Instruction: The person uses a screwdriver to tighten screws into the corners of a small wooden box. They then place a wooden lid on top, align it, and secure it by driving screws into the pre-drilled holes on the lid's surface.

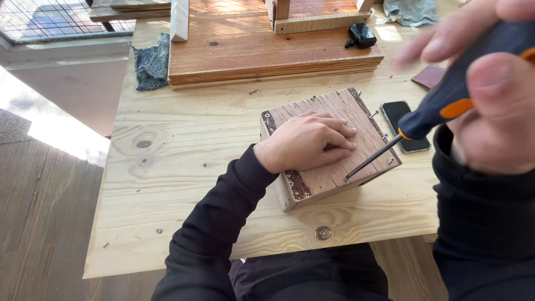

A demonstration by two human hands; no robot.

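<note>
My left hand lies flat on top of a small weathered wooden box with dark metal corner straps and screws, pressing it onto the plywood table. My right hand, close to the camera and blurred, grips a screwdriver with a dark blue and orange handle. The screwdriver's thin shaft slants down to the left, its tip touching the box's near right edge.
A black phone lies just right of the box. Behind it sit a stack of reddish wooden boards, a grey cloth, a small black device and a brown patch. The table's left edge drops to plank flooring.
</note>
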